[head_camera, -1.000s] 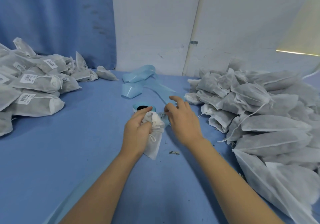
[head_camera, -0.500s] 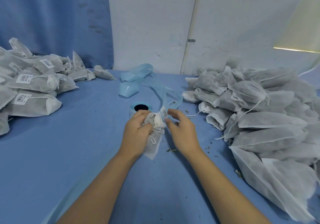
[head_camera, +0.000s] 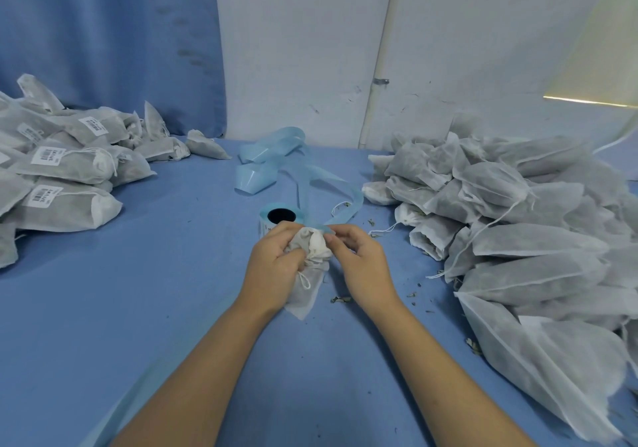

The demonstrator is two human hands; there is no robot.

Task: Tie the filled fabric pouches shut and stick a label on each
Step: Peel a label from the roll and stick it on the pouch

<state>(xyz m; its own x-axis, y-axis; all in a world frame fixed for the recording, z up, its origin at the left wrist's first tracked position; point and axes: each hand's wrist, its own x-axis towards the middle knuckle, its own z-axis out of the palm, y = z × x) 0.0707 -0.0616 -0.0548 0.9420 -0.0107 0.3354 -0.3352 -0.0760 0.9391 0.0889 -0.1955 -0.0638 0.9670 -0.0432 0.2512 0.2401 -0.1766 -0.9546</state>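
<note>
At centre frame, above the blue table [head_camera: 138, 308], my left hand [head_camera: 276, 256] gripped the filled pouch [head_camera: 309, 287], fingers curled tight round its body below the cinched neck. My right hand [head_camera: 359, 260] pinched thumb and forefinger at that neck, just before the label roll [head_camera: 279, 215]; whether a label lay between them could not be told. Step judged: labelling. Next move: press a label flat, then set the pouch with the labelled pile [head_camera: 69, 170] at left of frame.

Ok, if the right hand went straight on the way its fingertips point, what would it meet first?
The right hand points left and slightly away, fingertips at the bunched neck of the pouch that the left hand grips. That neck comes first. The label roll stands just beyond, though depth is unclear.
</note>
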